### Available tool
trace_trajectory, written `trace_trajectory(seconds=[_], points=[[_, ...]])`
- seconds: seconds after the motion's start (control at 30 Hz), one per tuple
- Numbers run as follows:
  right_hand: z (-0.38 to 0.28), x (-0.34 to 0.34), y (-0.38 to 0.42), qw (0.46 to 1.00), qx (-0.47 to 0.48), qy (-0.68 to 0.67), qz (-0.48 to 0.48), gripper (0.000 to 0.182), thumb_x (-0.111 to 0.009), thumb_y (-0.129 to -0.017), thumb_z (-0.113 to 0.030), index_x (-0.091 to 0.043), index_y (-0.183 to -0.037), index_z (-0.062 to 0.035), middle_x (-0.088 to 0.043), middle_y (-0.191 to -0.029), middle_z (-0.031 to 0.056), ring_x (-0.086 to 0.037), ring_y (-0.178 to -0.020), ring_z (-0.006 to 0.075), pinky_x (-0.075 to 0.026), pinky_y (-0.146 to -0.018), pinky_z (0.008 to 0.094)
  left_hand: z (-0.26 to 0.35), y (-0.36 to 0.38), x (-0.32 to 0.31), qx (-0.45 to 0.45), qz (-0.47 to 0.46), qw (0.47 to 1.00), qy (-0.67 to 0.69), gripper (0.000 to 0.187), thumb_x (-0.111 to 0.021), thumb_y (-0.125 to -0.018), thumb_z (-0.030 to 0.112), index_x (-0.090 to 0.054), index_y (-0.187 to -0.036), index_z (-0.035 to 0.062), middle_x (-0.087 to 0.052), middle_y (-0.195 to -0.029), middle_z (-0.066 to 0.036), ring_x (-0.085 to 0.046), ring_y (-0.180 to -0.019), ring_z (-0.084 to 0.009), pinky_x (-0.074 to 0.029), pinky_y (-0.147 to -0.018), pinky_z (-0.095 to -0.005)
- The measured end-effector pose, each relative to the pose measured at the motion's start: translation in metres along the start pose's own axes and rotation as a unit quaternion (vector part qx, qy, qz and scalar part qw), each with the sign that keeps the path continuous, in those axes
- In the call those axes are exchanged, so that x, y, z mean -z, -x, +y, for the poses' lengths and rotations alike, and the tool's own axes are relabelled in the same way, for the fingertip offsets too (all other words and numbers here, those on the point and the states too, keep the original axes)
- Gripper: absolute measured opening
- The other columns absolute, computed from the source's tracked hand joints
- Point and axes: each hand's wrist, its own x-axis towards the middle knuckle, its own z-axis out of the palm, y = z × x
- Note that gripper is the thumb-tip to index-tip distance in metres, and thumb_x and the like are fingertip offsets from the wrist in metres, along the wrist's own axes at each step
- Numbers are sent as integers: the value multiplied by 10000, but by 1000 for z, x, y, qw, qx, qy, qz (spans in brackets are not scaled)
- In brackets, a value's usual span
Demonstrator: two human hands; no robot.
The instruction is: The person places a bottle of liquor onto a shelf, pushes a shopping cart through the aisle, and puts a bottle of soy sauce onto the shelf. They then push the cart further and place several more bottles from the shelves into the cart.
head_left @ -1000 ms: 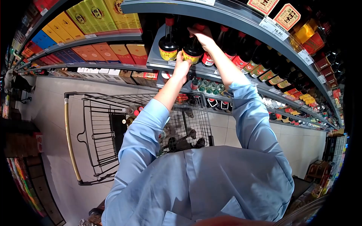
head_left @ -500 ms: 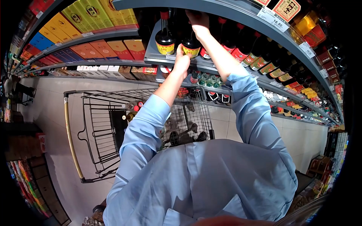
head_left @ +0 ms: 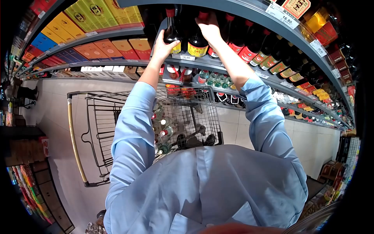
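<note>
Two dark glass bottles with red caps and yellow labels stand side by side at the front of the grey shelf. My left hand (head_left: 161,47) is wrapped round the lower body of the left bottle (head_left: 172,34), its thumb across the yellow label. Round the neck of the right bottle (head_left: 197,42), just below the cap, my right hand (head_left: 210,30) is closed; some of its fingers are hidden behind the glass. Both bottles look upright. A price tag (head_left: 183,57) is fixed to the shelf edge beneath them.
A wire shopping cart (head_left: 91,136) stands below my arms, with several bottles (head_left: 165,132) lying in it. More dark bottles (head_left: 249,48) line the shelf to the right. An upper shelf edge (head_left: 233,9) overhangs my hands. Boxed goods (head_left: 103,50) fill shelves at left.
My left hand has moved left from the right bottle to the left one. My right hand remains at the right bottle's neck, and its red cap now shows.
</note>
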Motion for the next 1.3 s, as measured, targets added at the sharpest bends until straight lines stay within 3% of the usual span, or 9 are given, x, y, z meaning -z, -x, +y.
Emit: trace_trajectory(seconds=[0.13, 0.67, 0.77, 0.87, 0.93, 1.03, 1.13, 1.23, 1.3], points=[[10, 7, 0, 997, -29, 32, -65, 496, -652, -785, -228, -431, -1190, -47, -574, -1090, 198, -556, -1029, 338, -440, -866, 373, 11, 10, -7, 1, 49, 996, -77, 842, -775, -667, 281, -330, -1341, 43, -410, -1312, -219, -418, -1219, -316, -354, -1003, -360], [3, 8, 2, 990, -15, 132, -49, 487, -609, -807, -244, -390, -1185, -29, -575, -996, 279, -550, -965, 437, -464, -809, 425, 29, 20, -15, -7, 64, 991, -116, 819, -772, -672, 296, -344, -1323, 45, -429, -1292, -217, -431, -1204, -326, -362, -997, -371], [-10, 10, 20, 989, -23, 137, -41, 546, -610, -798, -207, -350, -1232, -2, -554, -1044, 294, -535, -1000, 443, -449, -846, 430, 36, 23, -16, -20, 54, 991, -123, 866, -762, -682, 317, -292, -1355, 41, -363, -1342, -237, -385, -1238, -351, -340, -1012, -385], [-16, 20, 61, 992, 31, 123, -16, 682, -600, -786, -90, -234, -1351, 25, -367, -1309, 286, -394, -1209, 399, -367, -973, 411, 51, 51, -19, -49, 102, 983, -147, 922, -729, -718, 352, -189, -1394, 34, -227, -1404, -264, -283, -1287, -393, -271, -1049, -406], [-47, 41, 113, 990, 92, 64, -86, 607, -540, -811, -29, -282, -1359, -6, -384, -1325, 233, -389, -1233, 358, -331, -1022, 381, 64, 94, -18, -105, 121, 979, -124, 806, -681, -775, 291, -226, -1373, -1, -316, -1348, -255, -319, -1264, -375, -270, -1043, -411], [-12, 80, 216, 961, 21, 70, -268, 295, -519, -816, -27, -551, -1110, -32, -580, -1110, 161, -545, -1058, 304, -429, -922, 374, 58, 194, -12, -61, 56, 993, -88, 639, -619, -835, 193, -297, -1354, 3, -365, -1355, -196, -357, -1265, -291, -280, -1042, -379], [55, 142, 335, 867, -40, 186, -461, 182, -570, -743, -39, -616, -918, -62, -611, -906, 149, -578, -882, 347, -468, -809, 397, 18, 315, 6, -10, 20, 978, -206, 486, -623, -811, 164, -438, -1231, 5, -475, -1218, -204, -449, -1135, -355, -356, -962, -397], [84, 204, 413, 803, 75, 306, -506, 102, -589, -744, -153, -665, -791, -104, -573, -1101, 63, -383, -1242, 288, -378, -942, 487, 9, 432, 37, 92, -12, 938, -335, 418, -629, -784, 130, -492, -1163, 18, -500, -1169, -196, -471, -1084, -370, -383, -918, -420], [86, 209, 429, 790, 61, 312, -523, 119, -579, -768, -207, -672, -738, -139, -508, -1238, 29, -243, -1326, 313, -330, -977, 547, 17, 492, 55, 142, -33, 894, -424, 342, -590, -801, 189, -552, -1105, 36, -536, -1131, -173, -494, -1067, -346, -396, -899, -406]])
